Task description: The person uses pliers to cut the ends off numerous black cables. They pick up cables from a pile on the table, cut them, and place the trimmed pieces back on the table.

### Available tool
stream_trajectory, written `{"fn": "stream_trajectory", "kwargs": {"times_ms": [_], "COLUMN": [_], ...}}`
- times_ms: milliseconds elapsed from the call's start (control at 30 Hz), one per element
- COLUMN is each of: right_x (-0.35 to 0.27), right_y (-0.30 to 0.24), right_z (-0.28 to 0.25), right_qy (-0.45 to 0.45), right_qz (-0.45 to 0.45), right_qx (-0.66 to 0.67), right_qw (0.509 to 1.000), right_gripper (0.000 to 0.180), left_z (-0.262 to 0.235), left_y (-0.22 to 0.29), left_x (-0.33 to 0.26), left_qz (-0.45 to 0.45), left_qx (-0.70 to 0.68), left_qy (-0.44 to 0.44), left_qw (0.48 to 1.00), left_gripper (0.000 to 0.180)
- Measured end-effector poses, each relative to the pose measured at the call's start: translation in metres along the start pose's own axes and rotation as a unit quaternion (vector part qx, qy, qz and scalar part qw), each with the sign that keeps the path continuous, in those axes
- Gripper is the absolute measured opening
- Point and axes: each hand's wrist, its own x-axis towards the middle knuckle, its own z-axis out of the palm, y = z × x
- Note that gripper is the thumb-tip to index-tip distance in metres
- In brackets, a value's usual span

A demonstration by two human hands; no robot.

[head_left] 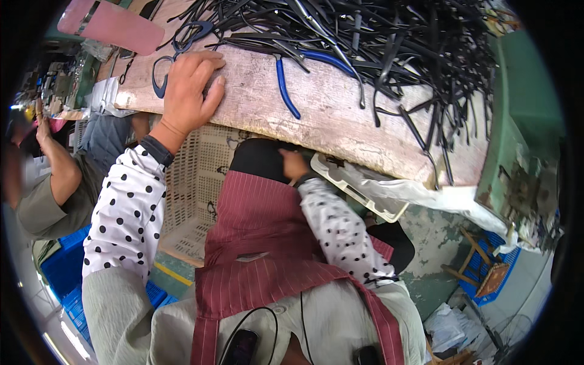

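My left hand (191, 86) rests on the worn wooden bench (249, 100), fingers loosely bent, thumb apart, nothing visible in it. Right beside its fingers lie scissors (160, 78) with dark blue handle loops, partly covered by the hand. Down by my lap, under the bench's front edge, is my right hand (295, 164); its fingers are partly hidden, so whether it holds anything is unclear. A big heap of slim black pieces with bent ends (395, 48), resembling eyeglass temples, covers the far side of the bench. Blue-handled pliers (284, 91) lie at the heap's near edge.
A pink tumbler (125, 27) lies at the bench's far left. Below the bench are a beige plastic crate (188, 213) and a pale plastic basket (365, 204) with white plastic sheeting. Green machinery (529, 103) borders the right. Another person (58, 173) sits at left, near blue crates (64, 267).
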Motion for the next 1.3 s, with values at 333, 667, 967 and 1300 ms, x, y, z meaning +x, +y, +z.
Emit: {"fn": "stream_trajectory", "kwargs": {"times_ms": [333,667,967,1300], "right_x": [-0.123,-0.293,-0.317,-0.271], "right_y": [0.101,0.069,0.025,-0.095], "right_z": [-0.079,-0.129,-0.224,-0.302], "right_qy": [0.039,0.034,0.165,0.328], "right_qz": [0.113,0.037,-0.037,-0.205], "right_qx": [0.015,0.166,-0.022,0.006], "right_qw": [0.993,0.985,0.985,0.922], "right_gripper": [0.03,0.033,0.031,0.016], "left_z": [0.002,0.007,0.007,0.001], "left_y": [-0.004,-0.005,-0.001,-0.002], "left_x": [-0.009,-0.014,-0.013,-0.017], "left_qz": [0.002,-0.032,-0.029,-0.017], "left_qx": [0.009,-0.007,-0.029,-0.122], "left_qy": [0.074,0.085,0.099,0.092], "left_qw": [0.997,0.996,0.994,0.988], "left_gripper": [0.016,0.028,0.032,0.029]}}
